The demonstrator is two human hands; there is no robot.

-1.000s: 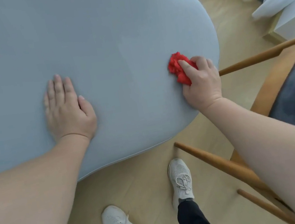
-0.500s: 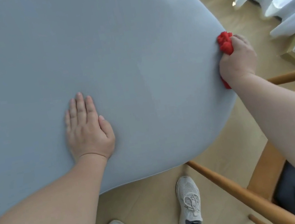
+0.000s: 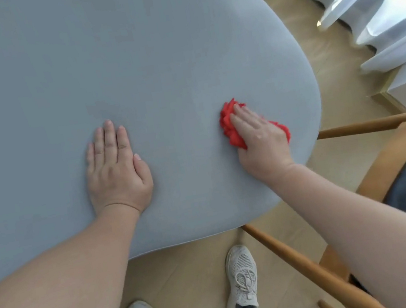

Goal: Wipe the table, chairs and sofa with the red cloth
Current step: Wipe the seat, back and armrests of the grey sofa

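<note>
Cloth (image 3: 229, 126) lies pressed under flat right hand (image 3: 261, 141), apart from flat left hand (image 3: 116, 173) on table (image 3: 153, 54).

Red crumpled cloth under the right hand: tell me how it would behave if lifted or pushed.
The red crumpled cloth bunches in soft folds under the right hand, so it is probably floppy and would droop when lifted. Pressed on the smooth grey-blue table top, it likely slides rather than rolls.
</note>
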